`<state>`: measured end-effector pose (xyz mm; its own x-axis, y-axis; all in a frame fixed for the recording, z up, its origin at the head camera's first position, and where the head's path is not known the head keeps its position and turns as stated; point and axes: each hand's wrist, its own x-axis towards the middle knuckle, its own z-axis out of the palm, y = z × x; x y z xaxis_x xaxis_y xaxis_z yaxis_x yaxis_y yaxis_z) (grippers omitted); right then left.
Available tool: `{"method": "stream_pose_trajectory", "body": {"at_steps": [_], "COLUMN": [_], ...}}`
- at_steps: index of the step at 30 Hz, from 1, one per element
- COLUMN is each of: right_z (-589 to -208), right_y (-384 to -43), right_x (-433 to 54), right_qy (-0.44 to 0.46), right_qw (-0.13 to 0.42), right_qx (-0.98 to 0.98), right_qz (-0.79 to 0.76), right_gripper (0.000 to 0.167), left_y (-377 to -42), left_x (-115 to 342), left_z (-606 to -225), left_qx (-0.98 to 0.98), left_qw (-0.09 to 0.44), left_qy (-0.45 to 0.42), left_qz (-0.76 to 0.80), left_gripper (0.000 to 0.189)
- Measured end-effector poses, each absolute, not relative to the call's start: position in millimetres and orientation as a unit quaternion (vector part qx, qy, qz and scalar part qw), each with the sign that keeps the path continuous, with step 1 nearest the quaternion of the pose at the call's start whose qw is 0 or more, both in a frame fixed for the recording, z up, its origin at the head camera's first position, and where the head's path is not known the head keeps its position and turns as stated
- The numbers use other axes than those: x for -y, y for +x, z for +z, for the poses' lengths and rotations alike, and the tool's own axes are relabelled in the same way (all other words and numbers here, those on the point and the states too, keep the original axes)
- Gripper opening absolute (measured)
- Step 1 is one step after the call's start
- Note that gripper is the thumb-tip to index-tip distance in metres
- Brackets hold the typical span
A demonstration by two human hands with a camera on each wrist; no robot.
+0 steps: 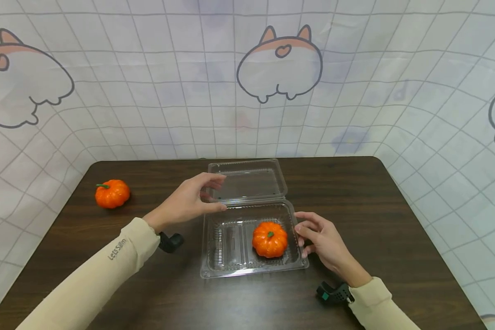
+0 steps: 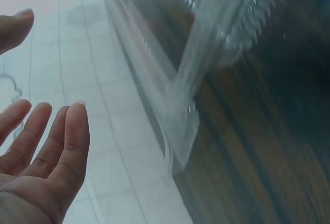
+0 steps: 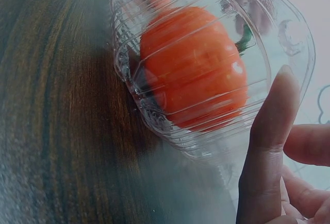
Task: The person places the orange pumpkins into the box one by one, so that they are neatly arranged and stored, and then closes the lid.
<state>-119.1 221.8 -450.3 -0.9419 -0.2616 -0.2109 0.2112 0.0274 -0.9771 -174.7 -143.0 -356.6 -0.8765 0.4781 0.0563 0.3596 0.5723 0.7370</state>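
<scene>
A clear plastic clamshell container [image 1: 227, 270] lies on the table with its lid [image 1: 251, 183] folded back away from me. Inside its tray, toward the right, sits a small orange pumpkin [image 1: 270, 239] with a green stem. My left hand [image 1: 189, 197] is over the left end of the hinge, thumb and fingers spread apart with nothing between them. At the tray's right rim is my right hand [image 1: 323, 238]; its thumb [image 3: 273, 110] lies along the rim in the right wrist view, fingers loosely bent beside it.
Another orange pumpkin [image 1: 112, 194] stands at the left of the dark wooden table [image 1: 338, 188]. Behind the table hangs a white gridded cloth [image 1: 181, 105] with cartoon animal prints. A black wrist device [image 1: 334, 293] is worn on the right wrist.
</scene>
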Motion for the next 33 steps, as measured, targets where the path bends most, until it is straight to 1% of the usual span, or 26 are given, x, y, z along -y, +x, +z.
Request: {"method": "stream_pose_trajectory", "body": {"at_steps": [3, 12, 24, 33], "right_z": [-449.6, -448.9, -447.1, -447.6], "right_y": [-118.9, -117.3, -115.2, -113.5], "right_x": [-220.2, -219.2, -218.2, -215.6], "right_qy": [-0.020, -0.022, -0.023, -0.027], "right_qw": [0.169, 0.166, 0.164, 0.162], "right_qx": [-0.698, -0.704, -0.708, -0.705], "right_qz": [-0.696, -0.690, -0.686, -0.690], "right_gripper": [0.050, 0.052, 0.053, 0.052], "left_y": [-176.7, -178.8, -173.6, -168.1], "left_x": [156.3, 192.0, 240.5, 271.2], "left_z": [-354.5, -351.8, -352.4, -354.1], "left_qx": [-0.886, -0.897, -0.904, -0.915], "left_qw": [0.062, 0.046, 0.019, 0.008], "left_qy": [0.228, 0.186, 0.146, 0.123], "left_qz": [0.399, 0.399, 0.401, 0.383], "left_gripper": [0.074, 0.072, 0.073, 0.075]}}
